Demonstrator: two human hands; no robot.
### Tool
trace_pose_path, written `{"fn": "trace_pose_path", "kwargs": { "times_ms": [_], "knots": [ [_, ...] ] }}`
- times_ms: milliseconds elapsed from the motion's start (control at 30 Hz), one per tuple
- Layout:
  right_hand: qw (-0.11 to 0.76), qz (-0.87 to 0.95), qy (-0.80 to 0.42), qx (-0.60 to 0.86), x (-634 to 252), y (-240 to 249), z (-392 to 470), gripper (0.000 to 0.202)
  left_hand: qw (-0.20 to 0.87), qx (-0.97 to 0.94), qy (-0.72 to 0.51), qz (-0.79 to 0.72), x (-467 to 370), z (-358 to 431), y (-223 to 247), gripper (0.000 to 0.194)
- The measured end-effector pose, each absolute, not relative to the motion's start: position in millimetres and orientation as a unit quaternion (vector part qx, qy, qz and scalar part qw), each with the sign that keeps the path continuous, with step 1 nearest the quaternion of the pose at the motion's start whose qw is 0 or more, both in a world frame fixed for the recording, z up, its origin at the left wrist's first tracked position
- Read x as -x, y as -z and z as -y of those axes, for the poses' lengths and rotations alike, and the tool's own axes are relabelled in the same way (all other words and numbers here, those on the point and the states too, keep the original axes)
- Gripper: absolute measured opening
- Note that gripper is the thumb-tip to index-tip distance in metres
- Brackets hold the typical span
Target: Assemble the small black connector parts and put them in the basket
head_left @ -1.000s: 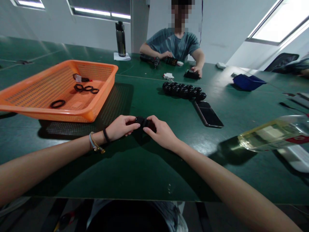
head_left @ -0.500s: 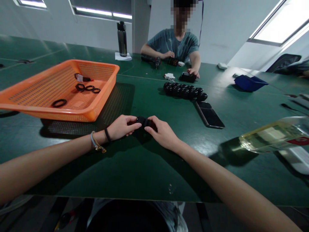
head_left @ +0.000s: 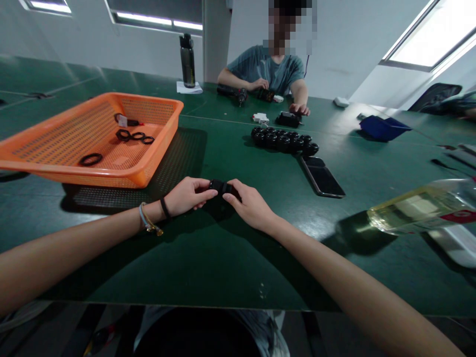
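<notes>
Between my two hands is a small black part (head_left: 220, 187), held just above the green table (head_left: 208, 258). My left hand (head_left: 188, 194) pinches its left end between thumb and fingers. The right end is gripped by the thumb and fingers of my right hand (head_left: 248, 202). Whether the part is one piece or two pressed together is too small to tell. Left of my hands stands an orange basket (head_left: 159, 153) with several black rings (head_left: 91, 159) inside. Several round black pieces (head_left: 283, 141) stand in rows beyond my right hand.
A phone (head_left: 323, 177) lies right of my hands, with a bottle of yellow liquid (head_left: 416, 207) farther right. Across the table sits a person (head_left: 273, 69) near a power drill (head_left: 233, 93). A blue tray (head_left: 384, 128) and a dark bottle (head_left: 187, 61) stand farther back.
The two ends of the black part look closer together between my fingers. Across the table, the person's head has shifted slightly right and the hand by the black device has lifted a little.
</notes>
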State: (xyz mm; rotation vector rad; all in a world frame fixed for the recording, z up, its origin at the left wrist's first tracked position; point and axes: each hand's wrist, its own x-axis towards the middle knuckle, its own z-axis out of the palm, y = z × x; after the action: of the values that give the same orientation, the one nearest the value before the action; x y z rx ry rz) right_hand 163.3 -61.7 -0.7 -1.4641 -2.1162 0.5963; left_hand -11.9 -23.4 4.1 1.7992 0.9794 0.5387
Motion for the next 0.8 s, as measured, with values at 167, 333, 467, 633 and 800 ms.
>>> {"fn": "trace_pose_path", "kwargs": {
  "times_ms": [167, 333, 467, 633, 800],
  "knots": [
    [0.260, 0.774, -0.223, 0.533, -163.9, 1.6, 62.0, 0.016, 0.496, -0.734, -0.226, -0.404, 11.6, 22.5, -2.9, 0.014],
    [0.294, 0.763, -0.226, 0.529, -164.3, 2.5, 63.3, 0.017, 0.509, -0.719, -0.231, -0.413, 11.5, 22.0, -3.4, 0.014],
    [0.326, 0.760, -0.238, 0.509, -164.7, 4.1, 62.8, 0.024, 0.522, -0.702, -0.238, -0.421, 11.1, 22.1, -4.5, 0.012],
    [0.328, 0.758, -0.240, 0.510, -164.8, 5.9, 61.0, 0.022, 0.527, -0.698, -0.238, -0.422, 11.6, 22.7, -3.9, 0.011],
    [0.314, 0.755, -0.242, 0.522, -164.5, 4.9, 60.6, 0.021, 0.524, -0.701, -0.236, -0.423, 11.4, 23.1, -4.5, 0.012]
  ]
}}
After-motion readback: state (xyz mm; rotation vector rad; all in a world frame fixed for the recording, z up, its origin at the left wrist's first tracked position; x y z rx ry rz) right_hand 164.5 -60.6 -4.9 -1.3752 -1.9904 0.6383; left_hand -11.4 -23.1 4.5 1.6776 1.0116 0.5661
